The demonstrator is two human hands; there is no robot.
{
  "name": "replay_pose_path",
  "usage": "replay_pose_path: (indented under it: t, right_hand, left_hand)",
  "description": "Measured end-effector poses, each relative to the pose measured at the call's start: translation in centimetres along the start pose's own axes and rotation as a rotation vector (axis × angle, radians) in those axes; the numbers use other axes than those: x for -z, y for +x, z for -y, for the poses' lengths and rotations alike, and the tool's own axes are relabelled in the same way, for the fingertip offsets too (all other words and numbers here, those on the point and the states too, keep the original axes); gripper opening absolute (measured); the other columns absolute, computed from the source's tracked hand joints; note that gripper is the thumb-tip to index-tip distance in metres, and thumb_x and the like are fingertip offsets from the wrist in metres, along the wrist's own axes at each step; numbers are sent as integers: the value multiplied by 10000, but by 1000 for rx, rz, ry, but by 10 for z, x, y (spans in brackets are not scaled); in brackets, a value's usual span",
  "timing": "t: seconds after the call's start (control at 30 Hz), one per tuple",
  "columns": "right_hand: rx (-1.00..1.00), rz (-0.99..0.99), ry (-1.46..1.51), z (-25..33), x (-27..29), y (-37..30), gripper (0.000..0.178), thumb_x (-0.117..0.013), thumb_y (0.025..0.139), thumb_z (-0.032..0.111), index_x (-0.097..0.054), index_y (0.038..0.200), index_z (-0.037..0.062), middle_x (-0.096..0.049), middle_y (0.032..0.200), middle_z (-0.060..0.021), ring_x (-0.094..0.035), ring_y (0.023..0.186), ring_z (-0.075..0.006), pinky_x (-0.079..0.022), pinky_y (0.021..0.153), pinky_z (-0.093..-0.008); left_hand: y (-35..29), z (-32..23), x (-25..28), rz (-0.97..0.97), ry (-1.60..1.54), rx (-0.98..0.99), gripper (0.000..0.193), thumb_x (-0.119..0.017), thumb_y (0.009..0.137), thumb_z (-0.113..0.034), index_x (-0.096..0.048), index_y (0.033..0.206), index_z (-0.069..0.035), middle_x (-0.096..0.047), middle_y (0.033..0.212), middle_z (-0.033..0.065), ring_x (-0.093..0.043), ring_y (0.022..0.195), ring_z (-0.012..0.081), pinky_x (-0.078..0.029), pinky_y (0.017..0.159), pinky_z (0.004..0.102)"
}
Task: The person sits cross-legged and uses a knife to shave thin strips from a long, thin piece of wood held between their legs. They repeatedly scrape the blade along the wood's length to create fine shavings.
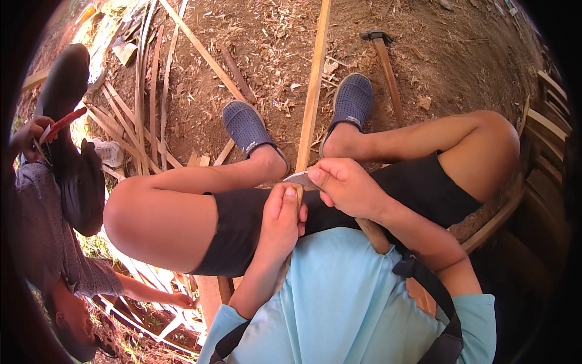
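My right hand [350, 187] is closed around a knife, its wooden handle [373, 235] running back under my wrist toward my shirt. The curved metal blade [297, 178] juts out to the left, just over the end of a thin wooden stick [299, 190]. That stick is gripped in my left hand [281, 213], thumb lying along it; part of it shows again below the wrist. Both hands are close together above my lap. Beyond them, a long pale wooden strip [314, 79] stretches away between my feet; whether it joins the held stick, I cannot tell.
A hammer [385, 67] with a wooden handle lies on the shaving-strewn dirt beyond my right foot. Several long wood strips [142, 91] are piled at the left. Another person [45, 206] sits at far left, holding a red object [64, 122]. Stacked slats [548, 133] stand at right.
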State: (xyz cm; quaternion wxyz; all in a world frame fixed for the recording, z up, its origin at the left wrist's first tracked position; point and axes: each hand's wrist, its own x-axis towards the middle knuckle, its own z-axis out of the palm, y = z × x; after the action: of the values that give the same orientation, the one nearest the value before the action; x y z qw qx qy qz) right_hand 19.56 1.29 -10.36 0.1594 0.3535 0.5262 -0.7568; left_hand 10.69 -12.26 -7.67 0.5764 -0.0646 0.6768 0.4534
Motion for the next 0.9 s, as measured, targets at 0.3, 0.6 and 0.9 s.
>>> replay_pose_path:
  t: [0.3, 0.6, 0.9]
  right_hand:
    - [74, -397, 112, 19, 26, 10, 353, -418, 983, 254, -492, 734, 15, -472, 537, -7, -467, 516, -76, -383, 474, -247]
    - [-162, 58, -59, 14, -7, 10, 323, -412, 979, 263, -551, 801, 33, -498, 548, 24, -461, 501, -51, -378, 458, -225]
    - [-64, 56, -111, 10, -8, 22, 344, -410, 983, 287, -523, 766, 46, -487, 552, 27, -452, 501, -46, -365, 442, -217]
  left_hand:
    - [6, 7, 14, 69, -75, 76, 231, -362, 989, -252, -481, 938, -61, -455, 583, 0, -350, 401, 54, -294, 360, 188]
    - [6, 14, 34, 238, -328, 203, 255, -340, 992, -263, -474, 941, -53, -403, 545, 2, -302, 367, 64, -261, 341, 197]
    - [7, 17, 39, 305, -489, 242, 240, -325, 987, -243, -454, 913, -54, -345, 512, -11, -252, 341, 58, -226, 320, 203]
